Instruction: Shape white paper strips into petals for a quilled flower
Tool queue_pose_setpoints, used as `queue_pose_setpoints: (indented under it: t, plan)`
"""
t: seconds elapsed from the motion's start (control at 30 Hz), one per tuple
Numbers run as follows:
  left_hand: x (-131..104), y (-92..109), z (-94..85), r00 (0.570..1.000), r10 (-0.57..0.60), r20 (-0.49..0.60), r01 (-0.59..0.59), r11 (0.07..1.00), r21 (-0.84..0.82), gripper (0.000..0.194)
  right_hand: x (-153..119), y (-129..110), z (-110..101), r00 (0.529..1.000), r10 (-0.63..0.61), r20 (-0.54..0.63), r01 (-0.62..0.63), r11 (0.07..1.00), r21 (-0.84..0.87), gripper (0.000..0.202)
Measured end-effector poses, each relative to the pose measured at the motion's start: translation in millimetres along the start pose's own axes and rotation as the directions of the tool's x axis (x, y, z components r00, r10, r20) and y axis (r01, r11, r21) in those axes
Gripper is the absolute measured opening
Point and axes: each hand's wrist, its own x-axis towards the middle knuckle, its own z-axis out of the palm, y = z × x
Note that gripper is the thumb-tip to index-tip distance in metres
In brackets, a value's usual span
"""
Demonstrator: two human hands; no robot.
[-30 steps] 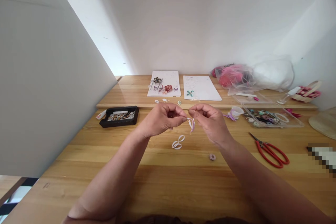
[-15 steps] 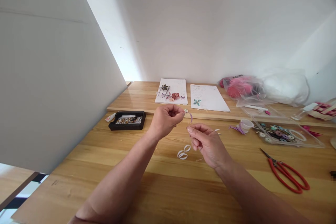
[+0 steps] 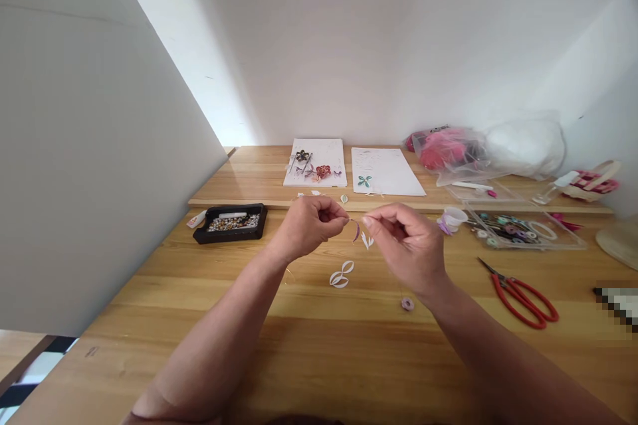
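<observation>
Above the middle of the wooden table, my left hand (image 3: 313,226) is closed in a pinch at the end of a small curved purple strip (image 3: 355,232). The strip hangs just right of the fingertips, partly hidden by them. A thin golden thread (image 3: 355,220) runs across to my right hand (image 3: 406,239), whose thumb and forefinger are pinched on it. Below the hands lie white leaf-shaped paper loops (image 3: 341,274), with more white pointed pieces (image 3: 367,240) beside my right fingers. A small pale purple spool (image 3: 407,304) rests under my right wrist.
Red-handled scissors (image 3: 523,295) lie at right, near a clear box (image 3: 521,229) of spools and a small white cup (image 3: 452,219). A black tray (image 3: 229,224) of beads stands left. Behind are paper sheets (image 3: 389,169) with flower ornaments, plastic bags (image 3: 448,149) and a small basket (image 3: 593,184).
My right hand has risen level with my left, drawing the thread sideways. The purple strip now hangs lower beside the left fingertips. The view has shifted slightly, and the spool has come into sight.
</observation>
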Motion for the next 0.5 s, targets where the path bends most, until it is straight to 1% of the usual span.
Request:
queue_pose_setpoints:
  t: [0.07,0.13,0.27,0.37,0.43,0.5]
  plan:
    - [-1.6,1.0,1.1,0.998,-0.012,0.066,0.012,1.000,-0.003,0.013,3.7,4.0,-2.3,0.999,-0.039,-0.020,0.038,0.999,-0.007,0.004]
    - [-3.1,2.0,2.2,0.993,-0.016,0.115,0.018,1.000,-0.018,0.014,7.0,8.8,-2.7,0.999,-0.022,-0.026,0.023,1.000,0.020,0.003]
    - [-5.1,2.8,4.4,0.982,-0.005,0.191,0.017,0.998,-0.061,0.013,11.4,17.1,-1.0,0.997,0.072,-0.004,-0.072,0.994,0.085,0.007]
    - [-5.5,3.0,5.0,0.973,-0.017,0.229,0.040,0.995,-0.095,0.015,12.8,21.6,0.9,0.991,0.130,0.020,-0.132,0.985,0.114,0.009]
    - [-5.7,4.1,4.6,0.972,-0.032,0.233,0.064,0.989,-0.130,0.017,12.9,23.6,2.6,0.982,0.183,0.035,-0.186,0.973,0.134,0.011]
    - [-5.8,6.0,3.8,0.974,-0.037,0.222,0.075,0.984,-0.164,0.019,12.1,24.7,5.3,0.960,0.268,0.075,-0.278,0.940,0.200,0.015]
